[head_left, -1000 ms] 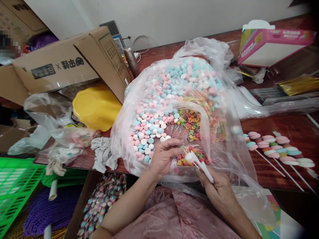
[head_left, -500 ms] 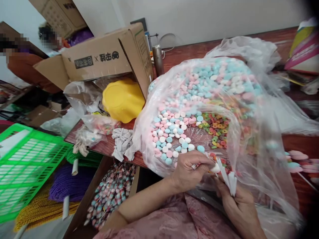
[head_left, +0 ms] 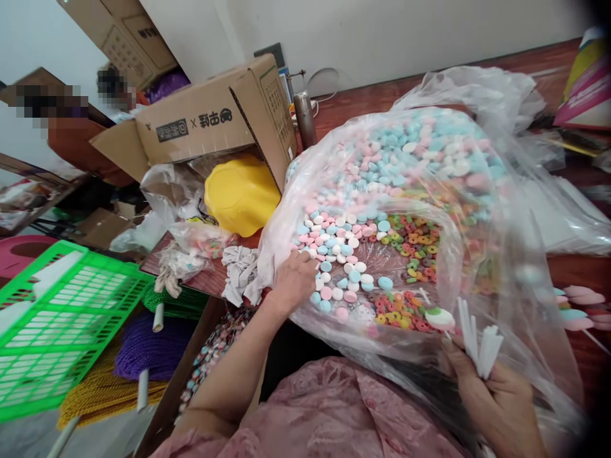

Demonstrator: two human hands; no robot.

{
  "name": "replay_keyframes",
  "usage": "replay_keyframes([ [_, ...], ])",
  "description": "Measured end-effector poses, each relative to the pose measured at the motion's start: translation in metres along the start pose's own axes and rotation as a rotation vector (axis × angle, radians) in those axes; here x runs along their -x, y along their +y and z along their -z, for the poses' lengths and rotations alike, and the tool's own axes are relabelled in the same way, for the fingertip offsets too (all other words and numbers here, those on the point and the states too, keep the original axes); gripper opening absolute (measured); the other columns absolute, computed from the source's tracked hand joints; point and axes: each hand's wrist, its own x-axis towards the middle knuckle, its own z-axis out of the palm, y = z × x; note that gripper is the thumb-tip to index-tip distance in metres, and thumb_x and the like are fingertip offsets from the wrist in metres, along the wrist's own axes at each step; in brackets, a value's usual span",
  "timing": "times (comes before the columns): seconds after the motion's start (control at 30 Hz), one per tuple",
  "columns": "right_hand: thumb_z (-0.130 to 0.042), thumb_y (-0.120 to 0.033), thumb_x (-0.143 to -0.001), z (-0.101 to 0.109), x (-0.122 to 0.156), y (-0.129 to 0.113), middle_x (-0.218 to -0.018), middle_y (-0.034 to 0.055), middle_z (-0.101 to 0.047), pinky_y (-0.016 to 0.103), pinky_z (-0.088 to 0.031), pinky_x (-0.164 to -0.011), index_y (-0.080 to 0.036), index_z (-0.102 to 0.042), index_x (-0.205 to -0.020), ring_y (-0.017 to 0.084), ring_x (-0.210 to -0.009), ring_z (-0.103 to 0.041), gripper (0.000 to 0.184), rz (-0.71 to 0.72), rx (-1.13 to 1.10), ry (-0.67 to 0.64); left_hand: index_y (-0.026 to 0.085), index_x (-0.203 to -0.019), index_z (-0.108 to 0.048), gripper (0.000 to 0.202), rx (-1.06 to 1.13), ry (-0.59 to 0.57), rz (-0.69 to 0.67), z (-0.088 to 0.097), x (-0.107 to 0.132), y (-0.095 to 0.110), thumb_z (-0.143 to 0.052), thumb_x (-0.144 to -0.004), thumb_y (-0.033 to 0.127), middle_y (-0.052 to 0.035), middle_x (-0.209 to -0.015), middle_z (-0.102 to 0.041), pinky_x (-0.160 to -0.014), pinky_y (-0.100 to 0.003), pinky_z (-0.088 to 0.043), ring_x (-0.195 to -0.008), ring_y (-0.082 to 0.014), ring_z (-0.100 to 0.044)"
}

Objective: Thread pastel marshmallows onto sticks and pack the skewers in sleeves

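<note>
A big clear plastic bag [head_left: 482,254] lies open on the wooden table, full of pink, blue and white round candies [head_left: 334,245] and small coloured ring candies [head_left: 417,245]. My left hand [head_left: 294,277] reaches into the bag among the round candies, fingers curled down onto them; what it grips is hidden. My right hand [head_left: 496,388] is closed round a bunch of white sticks [head_left: 480,346]. One stick carries a white candy with a green ring [head_left: 439,318] threaded on it.
A tipped cardboard box [head_left: 210,127] and a yellow tub [head_left: 241,194] sit to the left of the bag. A green plastic crate [head_left: 57,318] and purple and yellow cord rolls [head_left: 138,353] lie below left. Finished candy skewers [head_left: 580,302] lie at the right edge. Other people are at the far left.
My left hand has left the stick and moved left into the round candies. The right hand with the sticks has shifted right and lower, with a candy on one stick.
</note>
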Motion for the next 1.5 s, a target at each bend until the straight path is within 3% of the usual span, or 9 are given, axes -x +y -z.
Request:
replay_keyframes([
  [0.2, -0.062, -0.041, -0.089, -0.006, 0.004, -0.009, -0.059, -0.0010, -0.054, 0.022, -0.043, -0.051, -0.020, -0.065, -0.069, 0.013, -0.052, -0.050, 0.029, 0.122, 0.003, -0.128, 0.017, -0.091, -0.071, 0.019, -0.033, -0.135, -0.071, 0.006, -0.005, -0.005, -0.054, -0.087, 0.011, -0.0095, -0.098, -0.065, -0.090, -0.038, -0.050, -0.097, -0.0243, -0.057],
  [0.4, -0.063, -0.043, -0.089, 0.003, 0.007, -0.001, -0.060, 0.0009, -0.056, 0.023, -0.039, -0.047, -0.020, -0.065, -0.067, 0.014, -0.053, -0.052, 0.032, 0.117, 0.014, -0.100, 0.018, -0.094, -0.072, 0.021, 0.226, 0.004, -0.150, 0.006, -0.012, 0.002, -0.051, -0.094, 0.019, -0.0076, -0.094, -0.066, -0.089, -0.037, -0.049, -0.095, -0.0211, -0.059],
  [0.57, -0.062, -0.043, -0.090, -0.001, 0.007, -0.009, -0.057, 0.0000, -0.052, 0.023, -0.038, -0.047, -0.019, -0.061, -0.062, 0.013, -0.051, -0.049, 0.037, 0.092, -0.024, -0.123, 0.016, -0.077, -0.070, 0.022, 0.083, -0.058, -0.227, -0.008, -0.016, 0.011, -0.052, -0.089, 0.011, -0.0106, -0.100, -0.065, -0.092, -0.041, -0.047, -0.098, -0.0240, -0.055],
  [0.87, -0.048, -0.040, -0.098, -0.006, 0.004, -0.030, -0.055, -0.0027, -0.043, 0.024, -0.033, -0.053, -0.019, -0.049, -0.060, 0.011, -0.052, -0.041, 0.043, 0.074, -0.046, -0.190, 0.017, -0.091, -0.071, 0.024, 0.117, 0.162, -0.395, -0.024, -0.003, 0.006, -0.047, -0.091, 0.014, -0.0113, -0.096, -0.063, -0.082, -0.039, -0.051, -0.093, -0.0248, -0.056],
  [1.0, -0.047, -0.036, -0.099, -0.008, 0.007, -0.032, -0.057, -0.0038, -0.040, 0.024, -0.030, -0.054, -0.019, -0.046, -0.063, 0.010, -0.054, -0.037, 0.040, 0.084, -0.048, -0.219, 0.016, -0.106, -0.071, 0.032, 0.191, 0.129, -0.386, -0.026, -0.005, 0.010, -0.047, -0.086, 0.012, -0.0129, -0.098, -0.066, -0.080, -0.040, -0.055, -0.091, -0.0249, -0.061],
  [1.1, -0.049, -0.035, -0.099, -0.010, 0.009, -0.036, -0.057, -0.0042, -0.039, 0.024, -0.029, -0.053, -0.019, -0.045, -0.063, 0.010, -0.053, -0.035, 0.039, 0.100, -0.074, -0.246, 0.017, -0.095, -0.076, 0.025, 0.446, 0.066, -0.278, -0.016, -0.007, 0.017, -0.056, -0.082, 0.015, -0.0124, -0.102, -0.071, -0.089, -0.043, -0.054, -0.096, -0.0256, -0.066],
  [1.27, -0.049, -0.034, -0.099, -0.022, 0.011, -0.042, -0.061, -0.0041, -0.038, 0.024, -0.031, -0.055, -0.019, -0.046, -0.066, 0.010, -0.055, -0.037, 0.037, 0.098, -0.105, -0.353, 0.017, -0.091, -0.079, 0.024, 1.338, -0.117, 0.134, 0.003, -0.004, 0.041, -0.082, -0.068, 0.024, -0.0058, -0.092, -0.077, -0.079, -0.032, -0.057, -0.084, -0.0194, -0.071],
  [1.37, -0.050, -0.033, -0.099, -0.029, 0.009, -0.048, -0.062, -0.0039, -0.039, 0.023, -0.031, -0.054, -0.019, -0.050, -0.069, 0.011, -0.057, -0.036, 0.033, 0.117, -0.107, -0.370, 0.018, -0.086, -0.080, 0.032, 1.758, -0.112, 0.308, 0.004, 0.001, 0.061, -0.091, -0.056, 0.023, -0.0031, -0.084, -0.077, -0.068, -0.025, -0.056, -0.074, -0.0154, -0.070],
  [1.5, -0.050, -0.035, -0.099, -0.032, 0.005, -0.052, -0.062, -0.0038, -0.043, 0.023, -0.031, -0.053, -0.019, -0.056, -0.075, 0.011, -0.056, -0.036, 0.030, 0.129, -0.068, -0.364, 0.020, -0.082, -0.080, 0.032, 1.931, -0.024, 0.345, -0.004, 0.009, 0.080, -0.094, -0.053, 0.022, -0.0016, -0.081, -0.077, -0.066, -0.021, -0.055, -0.072, -0.0123, -0.069],
])
